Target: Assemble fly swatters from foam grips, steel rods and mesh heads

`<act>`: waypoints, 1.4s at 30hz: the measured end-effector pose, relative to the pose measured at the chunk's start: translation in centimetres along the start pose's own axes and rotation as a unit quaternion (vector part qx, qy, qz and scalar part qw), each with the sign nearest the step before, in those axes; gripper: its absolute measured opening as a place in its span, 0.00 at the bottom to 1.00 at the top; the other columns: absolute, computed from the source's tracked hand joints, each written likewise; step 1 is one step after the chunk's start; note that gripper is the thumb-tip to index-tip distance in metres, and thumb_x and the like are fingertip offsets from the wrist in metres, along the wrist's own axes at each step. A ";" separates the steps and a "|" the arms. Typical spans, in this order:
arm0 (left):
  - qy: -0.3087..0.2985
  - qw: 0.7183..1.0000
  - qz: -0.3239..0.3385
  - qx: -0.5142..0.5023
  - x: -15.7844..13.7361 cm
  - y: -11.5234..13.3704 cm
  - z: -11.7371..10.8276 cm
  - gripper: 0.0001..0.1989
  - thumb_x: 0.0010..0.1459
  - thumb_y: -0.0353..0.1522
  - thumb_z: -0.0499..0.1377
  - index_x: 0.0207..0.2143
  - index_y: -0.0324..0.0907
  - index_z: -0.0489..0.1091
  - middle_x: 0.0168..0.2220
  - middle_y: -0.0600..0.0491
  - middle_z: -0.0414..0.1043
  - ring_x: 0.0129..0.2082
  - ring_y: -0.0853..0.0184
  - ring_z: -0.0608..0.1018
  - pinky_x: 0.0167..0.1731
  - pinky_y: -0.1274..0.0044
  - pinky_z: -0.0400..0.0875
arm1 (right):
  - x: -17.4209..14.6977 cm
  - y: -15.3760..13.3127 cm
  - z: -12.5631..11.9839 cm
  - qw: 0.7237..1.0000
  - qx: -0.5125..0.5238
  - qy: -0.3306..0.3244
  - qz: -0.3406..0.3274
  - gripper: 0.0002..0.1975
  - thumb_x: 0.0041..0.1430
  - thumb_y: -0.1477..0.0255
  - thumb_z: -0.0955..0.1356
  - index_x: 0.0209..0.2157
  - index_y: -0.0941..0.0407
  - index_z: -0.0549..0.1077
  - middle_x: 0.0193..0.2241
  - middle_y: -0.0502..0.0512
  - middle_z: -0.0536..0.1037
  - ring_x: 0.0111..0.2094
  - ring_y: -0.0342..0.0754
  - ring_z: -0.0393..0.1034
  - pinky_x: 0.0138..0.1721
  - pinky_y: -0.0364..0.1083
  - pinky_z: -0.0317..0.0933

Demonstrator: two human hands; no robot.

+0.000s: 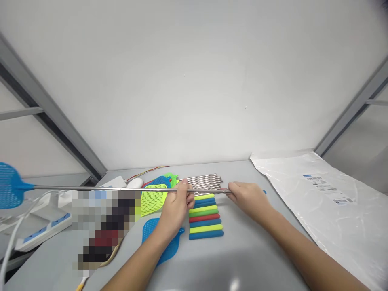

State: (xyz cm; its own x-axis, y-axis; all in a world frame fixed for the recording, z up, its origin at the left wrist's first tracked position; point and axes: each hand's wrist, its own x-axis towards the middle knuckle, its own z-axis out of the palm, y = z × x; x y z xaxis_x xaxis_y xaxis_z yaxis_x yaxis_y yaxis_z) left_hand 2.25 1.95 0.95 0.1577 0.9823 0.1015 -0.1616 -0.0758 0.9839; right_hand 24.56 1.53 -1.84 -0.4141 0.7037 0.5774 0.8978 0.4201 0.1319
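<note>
Both of my hands are closed on a long fly swatter with a blue mesh head and a thin metal rod. The rod runs level across the view, above the table. My left hand grips it near the middle, thumb on top. Wrapped around its right end is my right hand; a small blue tip shows beyond the fist. Below lie a column of coloured handles and, partly behind my left forearm, a loose blue swatter head. Several metal rods lie side by side behind.
Yellow-green, blue and green swatter heads overlap left of the rods. A white power strip, cables and a blurred-out patch occupy the left. A white plastic mailer covers the right side. A pale wall stands behind.
</note>
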 end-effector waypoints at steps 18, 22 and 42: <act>0.177 0.971 0.127 -0.095 2.2 3.6 -6.0 0.22 0.59 0.41 0.56 0.19 0.42 0.52 0.18 0.62 0.45 0.16 0.76 0.54 0.15 0.83 0.54 | -1.4 6.4 0.1 0.997 0.018 -0.026 0.064 0.20 0.65 0.63 0.58 0.20 0.54 0.58 0.15 0.45 0.62 0.16 0.40 0.51 0.20 0.42 0.38; 0.152 0.980 0.106 -0.077 2.0 2.2 -4.7 0.23 0.59 0.42 0.56 0.19 0.43 0.49 0.18 0.62 0.41 0.16 0.76 0.52 0.15 0.83 0.52 | -1.4 5.7 0.2 0.998 0.010 -0.021 0.066 0.22 0.67 0.62 0.56 0.20 0.54 0.61 0.14 0.46 0.66 0.15 0.41 0.53 0.21 0.43 0.38; 0.228 0.952 0.135 -0.157 2.6 3.3 -7.0 0.22 0.63 0.47 0.49 0.23 0.41 0.61 0.20 0.59 0.55 0.17 0.75 0.60 0.16 0.82 0.58 | -1.6 7.0 0.3 0.993 0.017 -0.031 0.112 0.23 0.65 0.57 0.57 0.19 0.54 0.59 0.13 0.46 0.61 0.15 0.41 0.50 0.21 0.42 0.40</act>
State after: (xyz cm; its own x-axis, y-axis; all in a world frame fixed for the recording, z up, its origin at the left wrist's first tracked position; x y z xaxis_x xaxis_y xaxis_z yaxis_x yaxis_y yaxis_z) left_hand -4.74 5.44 3.41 -0.3579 0.9122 0.1997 -0.4301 -0.3508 0.8318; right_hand 31.50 3.53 -2.06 -0.2143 0.8146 0.5391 0.9632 0.2679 -0.0219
